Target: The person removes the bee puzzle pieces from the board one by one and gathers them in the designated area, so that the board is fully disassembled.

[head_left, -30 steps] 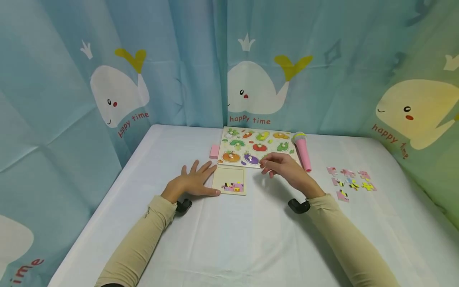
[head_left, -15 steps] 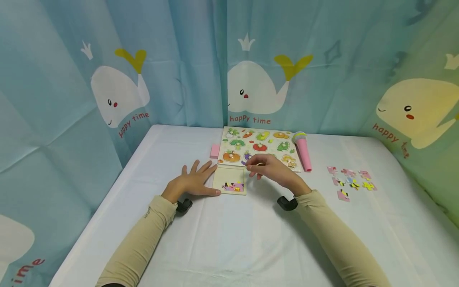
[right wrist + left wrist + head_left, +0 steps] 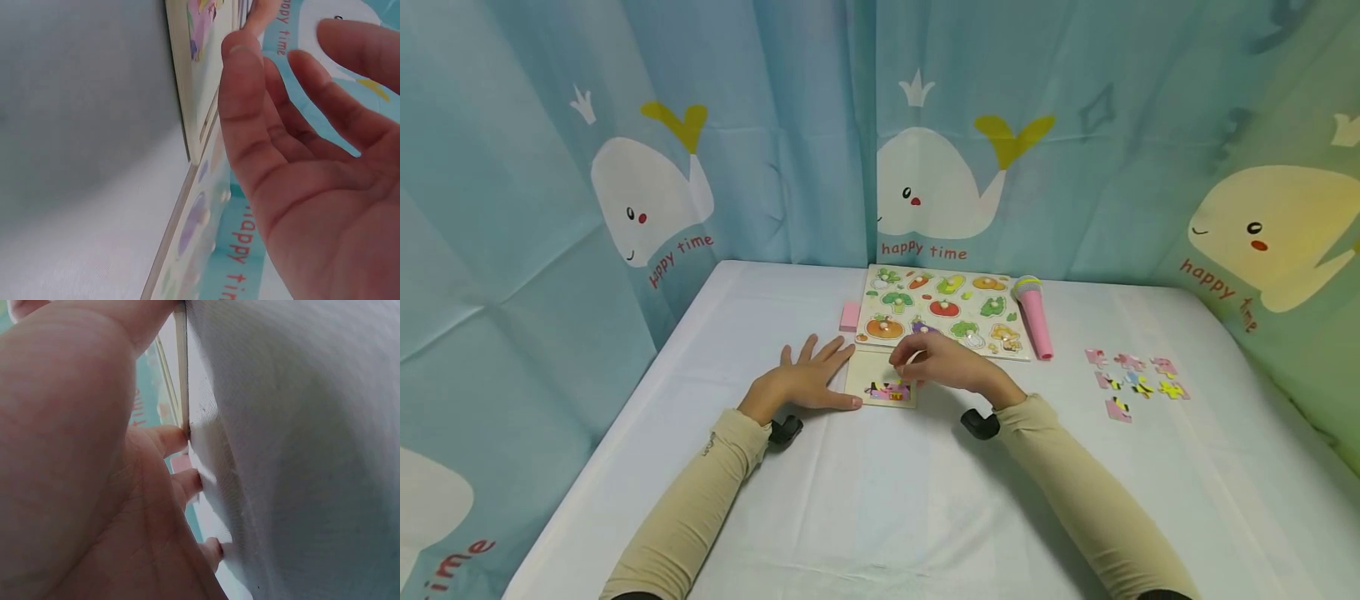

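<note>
A small wooden puzzle tray [image 3: 867,364] lies mid-table, with joined pink and yellow puzzle pieces [image 3: 887,392] along its front right. My left hand [image 3: 797,385] rests with fingers spread at the tray's left side, thumb and a fingertip touching its edge. The left wrist view shows that palm [image 3: 94,456] beside the tray's rim [image 3: 183,369]. Over the tray's right part is my right hand [image 3: 946,364], thumb and index finger pinching a small puzzle piece that is almost wholly hidden. In the right wrist view the tray [image 3: 181,81] stands close to the thumb [image 3: 244,94].
Behind the tray lies a vegetable peg board [image 3: 917,312], a pink block [image 3: 850,317] at its left and a pink toy microphone [image 3: 1036,323] at its right. Several loose puzzle pieces [image 3: 1171,389] lie in rows on the right. A whale-print curtain [image 3: 805,167] encloses the table.
My right hand has moved left and slightly nearer, from in front of the vegetable board to over the puzzle tray. My left hand has stayed in place.
</note>
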Demonstrator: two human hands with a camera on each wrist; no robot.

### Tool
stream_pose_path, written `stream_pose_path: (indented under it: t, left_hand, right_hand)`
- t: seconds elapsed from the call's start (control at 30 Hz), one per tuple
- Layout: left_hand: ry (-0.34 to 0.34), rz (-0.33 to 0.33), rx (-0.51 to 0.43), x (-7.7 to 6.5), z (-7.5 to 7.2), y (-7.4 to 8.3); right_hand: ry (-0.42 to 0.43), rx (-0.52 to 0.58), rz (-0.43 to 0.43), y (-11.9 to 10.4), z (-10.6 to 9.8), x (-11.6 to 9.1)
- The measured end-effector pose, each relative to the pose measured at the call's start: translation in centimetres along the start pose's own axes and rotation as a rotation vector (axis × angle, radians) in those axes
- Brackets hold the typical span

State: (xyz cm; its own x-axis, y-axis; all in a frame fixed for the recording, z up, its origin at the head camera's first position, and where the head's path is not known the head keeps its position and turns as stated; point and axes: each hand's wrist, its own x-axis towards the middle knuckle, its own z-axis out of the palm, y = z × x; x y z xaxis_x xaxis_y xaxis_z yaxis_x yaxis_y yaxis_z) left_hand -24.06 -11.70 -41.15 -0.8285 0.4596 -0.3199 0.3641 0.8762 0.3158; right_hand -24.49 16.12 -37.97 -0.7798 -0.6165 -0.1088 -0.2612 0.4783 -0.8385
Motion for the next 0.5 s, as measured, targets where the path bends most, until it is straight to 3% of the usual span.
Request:
stream_pose_path:
  t: [0.2,0.33,0.5]
  left_hand:
    - [-0.005,0.010,-0.015,-0.1,0.0,0.0]
    - [-0.001,0.014,-0.014,-0.1,0.0,0.1]
    - [0.002,0.013,0.007,0.0,0.0,0.0]
  right_hand:
    - [-0.072,-0.150,-0.012,-0.5,1.0,0.9]
    - [-0.073,-0.271,0.008,-0.5,1.6,1.7]
    - [-0.061,-0.338,0.042,-0.5,2.1,2.4]
